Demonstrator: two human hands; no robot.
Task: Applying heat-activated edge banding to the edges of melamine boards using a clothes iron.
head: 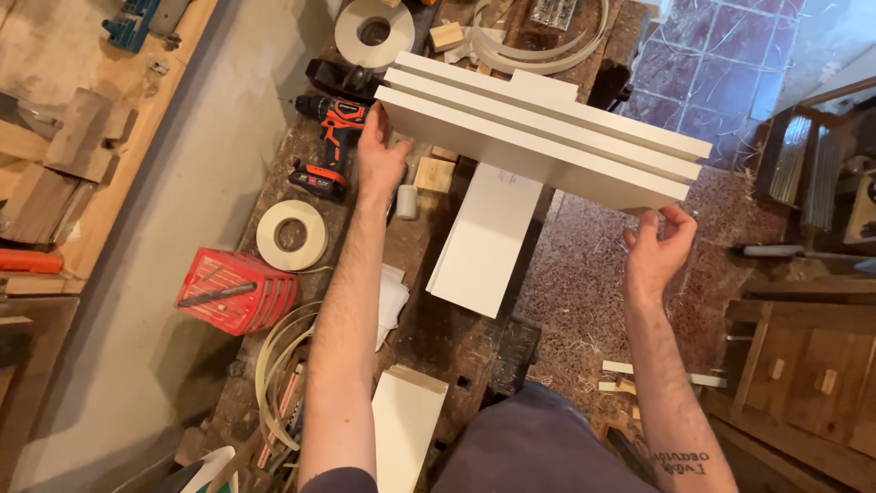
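Observation:
A stack of three long white boards (538, 132) is held edge-up above the dark wooden workbench (438, 329), slanting from upper left to lower right. My left hand (379, 155) grips the stack's left end. My right hand (659, 246) pinches its lower right corner from beneath. Under the stack a shorter white board (488, 242) lies flat on the bench, partly hidden by the boards above.
A red and black cordless drill (328, 146) lies left of my left hand. Rolls of white edge tape (290, 236) (374, 32), a red case (235, 290), a small wood block (434, 173) and another white board (406, 424) sit on the bench. Wooden furniture (803, 365) stands at right.

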